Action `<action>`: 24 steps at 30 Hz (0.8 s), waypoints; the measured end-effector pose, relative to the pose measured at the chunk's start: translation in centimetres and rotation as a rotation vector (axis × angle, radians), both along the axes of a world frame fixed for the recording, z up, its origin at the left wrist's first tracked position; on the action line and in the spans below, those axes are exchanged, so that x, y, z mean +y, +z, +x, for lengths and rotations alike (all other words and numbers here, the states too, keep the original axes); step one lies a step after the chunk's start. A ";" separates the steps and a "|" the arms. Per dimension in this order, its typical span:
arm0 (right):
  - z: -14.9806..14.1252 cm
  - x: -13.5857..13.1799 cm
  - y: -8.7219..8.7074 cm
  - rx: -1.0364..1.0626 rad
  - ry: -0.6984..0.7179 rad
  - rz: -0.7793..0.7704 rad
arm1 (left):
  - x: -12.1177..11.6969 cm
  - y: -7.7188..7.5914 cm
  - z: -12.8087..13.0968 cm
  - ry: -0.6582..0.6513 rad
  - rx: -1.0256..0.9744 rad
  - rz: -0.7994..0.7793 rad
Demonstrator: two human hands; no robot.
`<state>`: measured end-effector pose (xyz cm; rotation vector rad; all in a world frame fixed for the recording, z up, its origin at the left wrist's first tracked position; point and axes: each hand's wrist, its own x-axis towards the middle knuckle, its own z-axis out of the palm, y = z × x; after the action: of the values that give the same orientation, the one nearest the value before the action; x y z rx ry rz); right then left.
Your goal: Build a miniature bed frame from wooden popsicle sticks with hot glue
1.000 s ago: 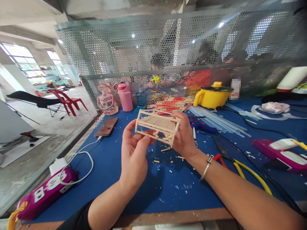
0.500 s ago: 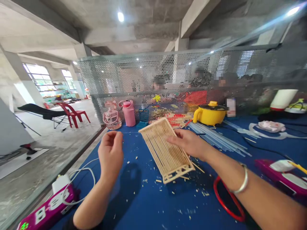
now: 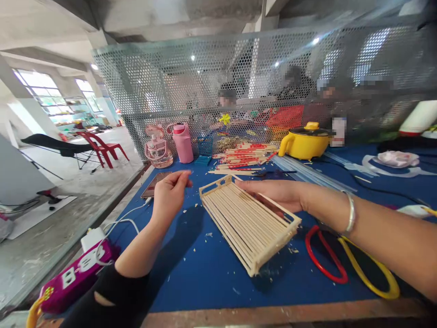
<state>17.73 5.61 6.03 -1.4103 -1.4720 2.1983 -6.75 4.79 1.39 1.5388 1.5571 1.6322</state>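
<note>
A small tray-like frame (image 3: 246,218) of thin wooden sticks is held tilted above the blue table, its slatted face toward me and low rails round its edges. My right hand (image 3: 276,196) grips it along the far right side, thumb on the rim and the other fingers mostly hidden behind. To the left, apart from the frame, my left hand (image 3: 172,196) is raised with thumb and fingertips pinched together. Whatever those fingertips hold, if anything, is too small to make out. Beneath my right forearm lie scissors with a red handle loop (image 3: 326,255) and a yellow one.
Matchsticks with red marks (image 3: 242,155) lie in a pile at the back, near a pink bottle (image 3: 183,143) and a yellow pot (image 3: 305,142). Clear glue sticks (image 3: 317,175) lie behind my right arm. A phone (image 3: 152,184) and a purple power strip (image 3: 80,275) are left. Perforated metal screens the back.
The stick frame has turned and tipped flatter, showing its raised rails. My left hand has moved right, toward it. My view has tilted down, bringing the phone and yellow scissor loop into sight.
</note>
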 end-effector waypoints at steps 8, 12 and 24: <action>-2.0 -1.6 -3.5 0.021 -0.106 0.088 | -1.9 -1.5 2.2 -0.459 0.051 -0.142; -1.6 -2.5 -5.5 0.065 -0.056 0.131 | -2.6 -2.7 3.2 -0.370 0.059 -0.174; -1.3 -2.6 -6.9 0.084 -0.005 0.224 | -2.7 -3.5 3.6 -0.320 0.020 -0.144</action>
<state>16.45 3.01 -0.83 -1.2332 -1.6230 1.9899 -3.18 2.08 -2.15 1.6321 1.3243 1.3036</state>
